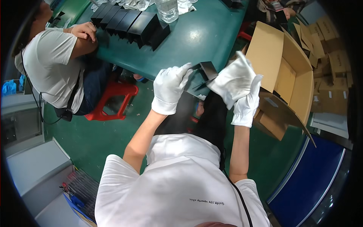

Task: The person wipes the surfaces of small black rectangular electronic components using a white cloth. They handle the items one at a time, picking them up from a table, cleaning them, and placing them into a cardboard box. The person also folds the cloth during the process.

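Observation:
Both my hands wear white gloves. Near the table's front edge, my left hand (169, 86) grips a black angular part (208, 71) by its left side, fingers closed on it. The part looks like a bent, open-sided black housing; its exact kind I cannot make out. My right hand (247, 100) is closed on a white cloth (235, 78), which is bunched and hangs loose to the upper left. The cloth's edge meets the right side of the black part, or lies just in front of it.
On the green table (181, 49) stands a row of similar black parts (130, 24), beside a clear plastic bottle (166, 9). A seated person (53, 64) rests an arm there at left, on a red stool (113, 99). An open cardboard box (266, 56) stands at right.

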A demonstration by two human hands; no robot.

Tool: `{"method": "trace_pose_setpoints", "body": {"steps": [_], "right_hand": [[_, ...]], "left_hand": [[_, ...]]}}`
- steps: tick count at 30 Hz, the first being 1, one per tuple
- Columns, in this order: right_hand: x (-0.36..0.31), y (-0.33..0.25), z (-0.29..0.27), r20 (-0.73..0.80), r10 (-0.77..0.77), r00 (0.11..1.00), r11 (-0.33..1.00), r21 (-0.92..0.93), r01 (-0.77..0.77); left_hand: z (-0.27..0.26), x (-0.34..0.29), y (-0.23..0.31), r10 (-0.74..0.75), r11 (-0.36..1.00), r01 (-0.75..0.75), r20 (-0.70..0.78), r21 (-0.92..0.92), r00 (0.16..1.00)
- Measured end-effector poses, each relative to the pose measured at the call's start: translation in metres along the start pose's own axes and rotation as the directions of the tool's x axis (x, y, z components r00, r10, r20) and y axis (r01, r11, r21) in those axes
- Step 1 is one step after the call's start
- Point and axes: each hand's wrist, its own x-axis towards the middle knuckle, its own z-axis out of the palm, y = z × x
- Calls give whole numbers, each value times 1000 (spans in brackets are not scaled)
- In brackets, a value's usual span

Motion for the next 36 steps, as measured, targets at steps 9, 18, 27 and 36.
{"method": "trace_pose_setpoints", "body": {"steps": [9, 18, 27, 36], "right_hand": [[14, 14, 32, 681, -339, 649, 71, -669, 740], [22, -18, 32, 799, -50, 599, -218, -594, 774], [12, -8, -48, 231, 35, 972, 860, -503, 88], [-27, 58, -72, 194, 131, 972, 897, -440, -33]], "left_hand": [[-4, 35, 18, 162, 986, -164, 70, 36, 984], [-2, 36, 22, 149, 987, -142, 104, -70, 983], [-12, 14, -16, -390, 768, 356, 51, -533, 919], [2, 15, -97, -43, 932, 67, -73, 356, 996]]}}
